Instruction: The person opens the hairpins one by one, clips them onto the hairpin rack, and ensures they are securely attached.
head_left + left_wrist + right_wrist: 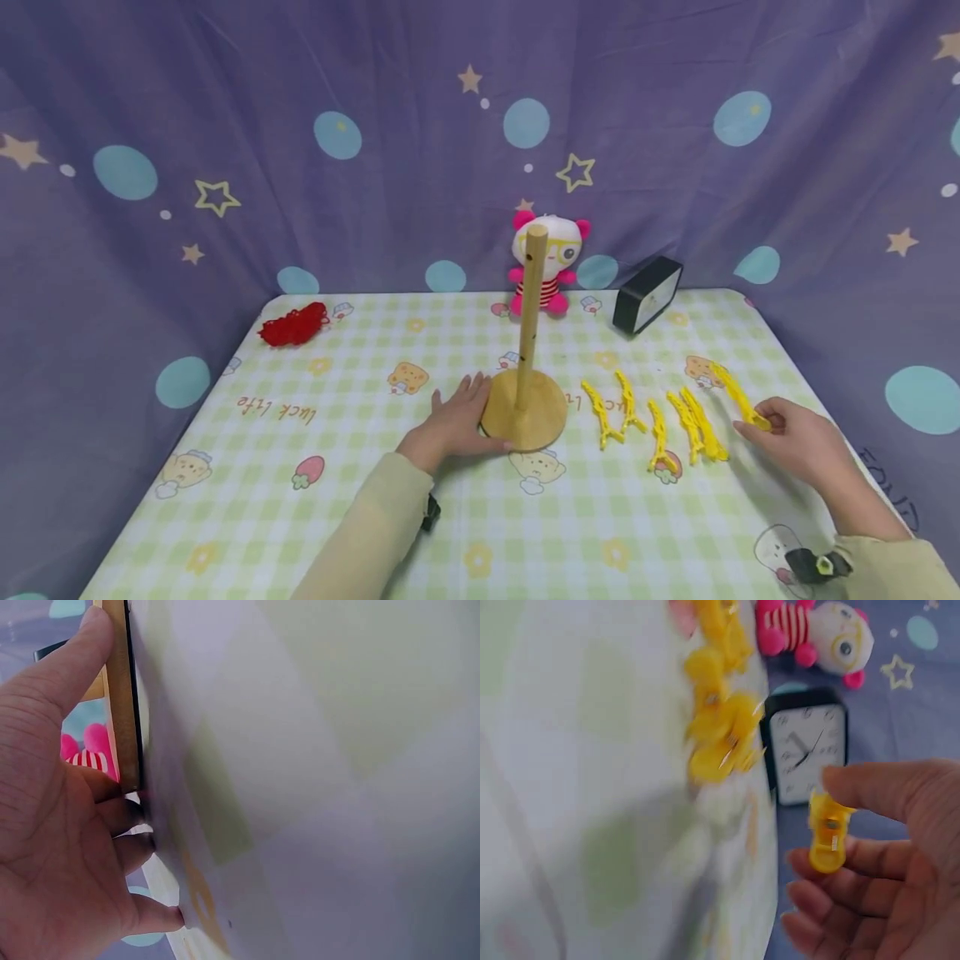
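Note:
A wooden stand (529, 317) has an upright pole with small dark holes, set on a round base (551, 408). My left hand (453, 425) grips the base's left edge, thumb along the front and fingers round the far side; in the left wrist view the thumb (75, 664) presses on the rim. My right hand (806, 442) holds up a slim yellow branch-shaped plastic piece (735, 392) at the table's right, pinching one end between thumb and fingers. In the right wrist view its rounded end (828, 844) points at the camera. Several like pieces (657, 433) lie between the stand and that hand.
Behind the stand sits a pink and white plush toy (550, 287). A black-framed clock (648, 296) stands to its right. At the far left lies a red tangled bundle (295, 325). A checked cloth (345, 517) covers the table, with a patterned curtain behind.

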`<act>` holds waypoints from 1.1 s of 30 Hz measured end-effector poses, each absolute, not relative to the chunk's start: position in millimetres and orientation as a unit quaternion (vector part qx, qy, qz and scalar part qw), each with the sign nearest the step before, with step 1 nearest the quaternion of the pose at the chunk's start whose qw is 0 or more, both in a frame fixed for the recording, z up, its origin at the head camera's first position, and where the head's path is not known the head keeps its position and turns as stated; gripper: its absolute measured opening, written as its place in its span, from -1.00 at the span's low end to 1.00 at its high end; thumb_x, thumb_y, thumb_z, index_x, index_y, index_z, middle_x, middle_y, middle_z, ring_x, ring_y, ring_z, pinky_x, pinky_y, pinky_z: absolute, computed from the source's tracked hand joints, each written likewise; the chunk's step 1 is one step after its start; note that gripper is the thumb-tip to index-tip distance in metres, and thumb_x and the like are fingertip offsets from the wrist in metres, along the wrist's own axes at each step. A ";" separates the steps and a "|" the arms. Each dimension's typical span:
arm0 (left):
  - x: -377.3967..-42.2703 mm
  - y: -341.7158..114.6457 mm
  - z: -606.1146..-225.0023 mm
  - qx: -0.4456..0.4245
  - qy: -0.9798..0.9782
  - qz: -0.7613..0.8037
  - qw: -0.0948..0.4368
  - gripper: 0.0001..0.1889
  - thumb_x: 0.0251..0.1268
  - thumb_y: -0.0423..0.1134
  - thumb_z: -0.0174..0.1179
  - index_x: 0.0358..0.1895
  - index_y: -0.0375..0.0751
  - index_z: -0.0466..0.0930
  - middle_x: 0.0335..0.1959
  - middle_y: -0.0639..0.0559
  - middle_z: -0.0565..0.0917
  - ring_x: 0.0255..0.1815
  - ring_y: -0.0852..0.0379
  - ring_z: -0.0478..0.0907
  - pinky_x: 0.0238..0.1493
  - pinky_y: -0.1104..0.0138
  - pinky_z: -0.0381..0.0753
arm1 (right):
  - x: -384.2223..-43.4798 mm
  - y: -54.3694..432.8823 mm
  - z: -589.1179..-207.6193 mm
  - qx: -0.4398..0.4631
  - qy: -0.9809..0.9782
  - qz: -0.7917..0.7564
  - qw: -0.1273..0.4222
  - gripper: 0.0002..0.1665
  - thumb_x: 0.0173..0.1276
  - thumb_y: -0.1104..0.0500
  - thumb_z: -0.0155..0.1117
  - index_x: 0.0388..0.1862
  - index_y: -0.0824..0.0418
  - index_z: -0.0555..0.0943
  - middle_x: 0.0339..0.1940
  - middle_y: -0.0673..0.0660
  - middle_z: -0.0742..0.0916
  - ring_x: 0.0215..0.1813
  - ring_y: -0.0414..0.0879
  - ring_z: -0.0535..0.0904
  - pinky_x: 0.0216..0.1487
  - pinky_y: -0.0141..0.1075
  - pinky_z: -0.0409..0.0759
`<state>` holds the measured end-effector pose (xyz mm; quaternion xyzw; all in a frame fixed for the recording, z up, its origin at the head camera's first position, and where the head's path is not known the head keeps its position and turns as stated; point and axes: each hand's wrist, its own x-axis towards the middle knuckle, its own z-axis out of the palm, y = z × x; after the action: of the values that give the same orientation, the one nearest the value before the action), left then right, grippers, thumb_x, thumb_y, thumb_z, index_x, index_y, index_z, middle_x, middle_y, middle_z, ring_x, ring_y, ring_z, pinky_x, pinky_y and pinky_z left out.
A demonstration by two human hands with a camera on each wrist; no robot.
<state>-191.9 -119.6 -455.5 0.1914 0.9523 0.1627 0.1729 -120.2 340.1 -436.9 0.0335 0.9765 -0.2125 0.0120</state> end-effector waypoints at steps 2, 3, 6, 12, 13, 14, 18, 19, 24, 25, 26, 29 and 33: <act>-192.1 -119.4 -455.5 0.192 0.952 0.163 0.172 0.22 0.00 0.43 0.25 0.58 -0.18 -0.16 0.59 -0.08 -0.12 0.58 -0.09 -0.22 0.39 -0.30 -0.26 | -121.5 327.1 -431.6 0.020 0.974 -0.225 -0.019 -0.46 0.31 -0.05 0.34 -0.02 0.39 0.54 -0.34 0.22 0.65 -0.35 0.04 0.52 -0.39 -0.13 0.47; -192.1 -119.3 -455.6 0.192 0.953 0.163 0.171 0.22 0.00 0.43 0.25 0.58 -0.18 -0.16 0.59 -0.08 -0.12 0.58 -0.09 -0.22 0.39 -0.30 -0.26 | -122.8 319.5 -429.2 0.008 0.972 -0.233 -0.030 -0.47 0.32 -0.01 0.35 0.04 0.39 0.54 -0.34 0.22 0.67 -0.36 0.05 0.53 -0.41 -0.13 0.47; -192.4 -119.2 -455.3 0.190 0.953 0.160 0.172 0.22 0.00 0.43 0.25 0.58 -0.18 -0.16 0.59 -0.08 -0.12 0.58 -0.09 -0.21 0.39 -0.30 -0.26 | -127.9 295.0 -423.2 -0.035 0.966 -0.252 -0.054 -0.51 0.32 0.10 0.36 0.12 0.36 0.55 -0.42 0.13 0.64 -0.44 -0.03 0.47 -0.49 -0.22 0.40; -193.1 -117.2 -452.0 0.188 0.953 0.161 0.175 0.22 0.01 0.41 0.27 0.58 -0.18 -0.17 0.59 -0.09 -0.13 0.58 -0.10 -0.22 0.39 -0.30 -0.27 | -141.7 252.1 -420.9 -0.108 0.958 -0.256 -0.071 -0.58 0.31 0.26 0.34 0.15 0.25 0.60 -0.21 0.17 0.71 -0.38 -0.09 0.46 -0.40 -0.20 0.42; -193.2 -116.9 -451.2 0.188 0.953 0.159 0.176 0.22 0.01 0.41 0.27 0.58 -0.17 -0.17 0.59 -0.09 -0.13 0.58 -0.10 -0.22 0.39 -0.30 -0.27 | -144.1 246.0 -422.0 -0.118 0.957 -0.253 -0.074 -0.58 0.31 0.28 0.34 0.16 0.23 0.61 -0.12 0.19 0.72 -0.36 -0.08 0.49 -0.37 -0.18 0.45; -193.2 -116.6 -450.3 0.187 0.953 0.158 0.177 0.22 0.00 0.40 0.28 0.58 -0.17 -0.18 0.59 -0.09 -0.13 0.58 -0.10 -0.23 0.39 -0.30 -0.28 | -146.4 239.9 -423.1 -0.128 0.956 -0.251 -0.078 -0.59 0.31 0.29 0.33 0.15 0.23 0.62 -0.07 0.20 0.73 -0.35 -0.07 0.51 -0.35 -0.16 0.47; -194.5 -116.0 -449.5 0.185 0.954 0.154 0.177 0.21 0.01 0.40 0.28 0.58 -0.17 -0.17 0.59 -0.08 -0.13 0.58 -0.10 -0.23 0.40 -0.29 -0.28 | -155.5 218.6 -428.8 -0.152 0.953 -0.245 -0.096 -0.61 0.31 0.32 0.32 0.13 0.20 0.65 -0.02 0.18 0.74 -0.31 0.00 0.59 -0.29 -0.08 0.55; -194.8 -116.0 -449.4 0.184 0.954 0.153 0.178 0.21 0.01 0.40 0.28 0.58 -0.17 -0.17 0.59 -0.08 -0.13 0.58 -0.10 -0.22 0.40 -0.29 -0.27 | -157.7 214.0 -430.7 -0.157 0.952 -0.245 -0.100 -0.61 0.31 0.32 0.32 0.13 0.20 0.66 -0.02 0.16 0.75 -0.29 0.01 0.60 -0.27 -0.07 0.57; -195.6 -116.1 -449.4 0.182 0.955 0.151 0.182 0.21 0.01 0.40 0.28 0.58 -0.18 -0.17 0.59 -0.09 -0.13 0.58 -0.10 -0.23 0.40 -0.29 -0.27 | -168.1 194.2 -440.7 -0.171 0.946 -0.254 -0.107 -0.62 0.29 0.32 0.34 0.10 0.17 0.68 -0.03 0.08 0.76 -0.24 -0.03 0.60 -0.22 -0.11 0.60; -195.7 -116.2 -449.9 0.181 0.955 0.150 0.182 0.22 0.01 0.40 0.28 0.58 -0.18 -0.17 0.59 -0.09 -0.13 0.58 -0.10 -0.22 0.40 -0.29 -0.26 | -170.1 190.6 -442.3 -0.174 0.945 -0.256 -0.109 -0.63 0.30 0.31 0.34 0.10 0.18 0.68 -0.05 0.08 0.76 -0.27 -0.05 0.58 -0.25 -0.13 0.59; -195.6 -116.1 -450.1 0.181 0.954 0.151 0.183 0.22 0.01 0.40 0.28 0.58 -0.18 -0.17 0.59 -0.09 -0.13 0.58 -0.10 -0.23 0.40 -0.29 -0.27 | -172.0 186.9 -443.6 -0.179 0.943 -0.257 -0.114 -0.64 0.30 0.31 0.33 0.09 0.18 0.69 -0.06 0.08 0.76 -0.31 -0.06 0.56 -0.28 -0.15 0.58; -195.1 -116.0 -451.1 0.183 0.954 0.152 0.181 0.22 0.01 0.40 0.28 0.58 -0.18 -0.17 0.59 -0.09 -0.13 0.58 -0.11 -0.22 0.40 -0.30 -0.26 | -177.1 175.4 -446.8 -0.198 0.938 -0.250 -0.135 -0.66 0.29 0.32 0.34 0.06 0.19 0.70 -0.09 0.08 0.77 -0.37 -0.08 0.53 -0.34 -0.20 0.55; -193.5 -116.5 -453.4 0.186 0.954 0.150 0.182 0.23 0.00 0.42 0.27 0.58 -0.18 -0.17 0.59 -0.09 -0.13 0.58 -0.11 -0.22 0.39 -0.30 -0.25 | -181.0 158.6 -449.8 -0.228 0.929 -0.240 -0.164 -0.68 0.24 0.33 0.39 -0.01 0.20 0.72 -0.12 0.08 0.78 -0.39 -0.05 0.55 -0.40 -0.23 0.52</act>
<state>-193.5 -116.5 -453.4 0.1863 0.9539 0.1496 0.1818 -181.0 158.6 -449.8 -0.2284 0.9292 -0.2396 -0.1643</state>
